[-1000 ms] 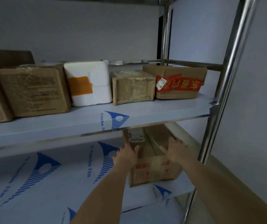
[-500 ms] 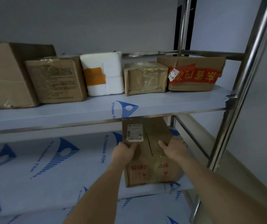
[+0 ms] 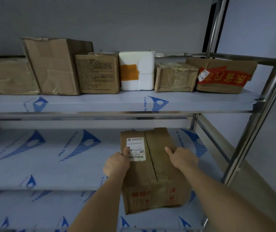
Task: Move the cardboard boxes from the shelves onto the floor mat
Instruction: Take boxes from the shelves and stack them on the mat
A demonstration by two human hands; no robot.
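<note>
A brown cardboard box [image 3: 152,173] with a white shipping label and red print on its front sticks out past the front edge of the middle shelf [image 3: 50,161]. My left hand [image 3: 117,162] grips its left side, thumb on the label. My right hand [image 3: 182,158] grips its right side, thumb on top. On the upper shelf [image 3: 100,102] stand several more boxes: a flat one [image 3: 8,76] at far left, a tall creased one [image 3: 53,66], a printed one [image 3: 98,74], a small taped one [image 3: 175,77] and one with red tape [image 3: 224,76]. No floor mat is in view.
A white foam box [image 3: 137,71] with an orange patch stands among the upper boxes. Chrome uprights [image 3: 257,118] frame the rack's right end, close to the grey wall. A lower shelf [image 3: 33,213] shows below. Blue-printed protective film covers the shelves.
My hands went from reaching, fingers spread, to gripping both sides of the box. The box has come forward over the shelf edge, and the view has shifted left.
</note>
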